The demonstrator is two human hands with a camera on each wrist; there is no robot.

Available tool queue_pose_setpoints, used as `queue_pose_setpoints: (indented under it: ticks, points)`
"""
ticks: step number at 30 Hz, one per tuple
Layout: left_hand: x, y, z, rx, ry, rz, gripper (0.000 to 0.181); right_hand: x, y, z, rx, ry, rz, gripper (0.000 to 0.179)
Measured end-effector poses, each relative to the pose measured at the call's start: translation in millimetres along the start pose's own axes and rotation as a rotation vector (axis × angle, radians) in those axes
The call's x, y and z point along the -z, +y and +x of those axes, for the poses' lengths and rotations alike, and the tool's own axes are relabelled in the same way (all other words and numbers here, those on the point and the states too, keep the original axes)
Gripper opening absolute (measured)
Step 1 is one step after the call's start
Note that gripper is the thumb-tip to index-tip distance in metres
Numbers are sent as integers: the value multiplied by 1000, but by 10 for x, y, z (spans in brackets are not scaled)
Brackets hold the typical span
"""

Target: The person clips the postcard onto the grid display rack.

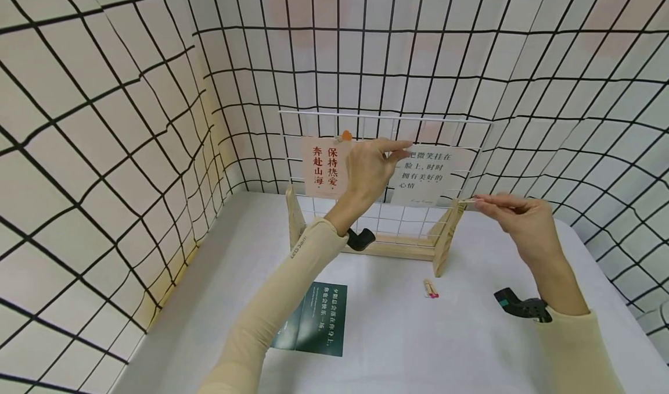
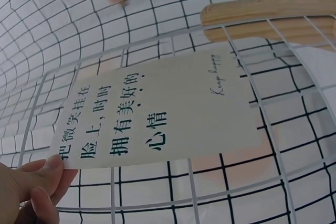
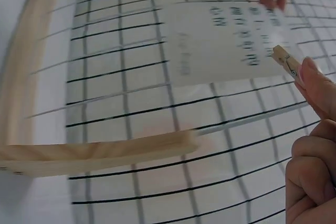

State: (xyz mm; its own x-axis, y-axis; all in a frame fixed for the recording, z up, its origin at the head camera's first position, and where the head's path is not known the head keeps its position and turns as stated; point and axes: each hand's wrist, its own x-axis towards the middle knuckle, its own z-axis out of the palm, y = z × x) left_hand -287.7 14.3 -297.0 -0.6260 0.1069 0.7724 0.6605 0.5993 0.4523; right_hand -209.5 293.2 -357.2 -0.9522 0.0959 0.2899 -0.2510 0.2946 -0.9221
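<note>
My left hand [image 1: 370, 164] pinches the upper left corner of a pale card [image 2: 157, 111] with dark Chinese lettering. The card lies against a white wire grid rack [image 1: 387, 115] on a wooden stand [image 1: 443, 240]. Off to the right of the stand, my right hand [image 1: 522, 222] pinches a small wooden clothespin [image 3: 286, 62] between thumb and finger, apart from the card. A pink card [image 1: 324, 167] with red lettering hangs on the left of the rack, under a clip with an orange top [image 1: 346, 135].
On the white table [image 1: 397, 336], in front of the stand, lies another small clothespin [image 1: 431, 289] with a pink end. A dark green card [image 1: 329, 318] lies partly under my left forearm. Black wire mesh panels [image 1: 240, 51] enclose the table's back and sides.
</note>
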Motion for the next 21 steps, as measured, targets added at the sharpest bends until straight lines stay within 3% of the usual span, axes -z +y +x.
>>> queue_pose_setpoints:
  ticks: [8, 17, 21]
  points:
    - [7, -4, 6, 15, -3, -50, 17, -51, -410, 338, 184, 22, 150, 24]
    - [-16, -5, 15, 23, 5, -29, 17, -168, -602, 481, 241, 158, -27, 26]
    - [-18, 3, 12, 29, 8, -22, 16, -175, -652, 535, 251, 182, -67, 24]
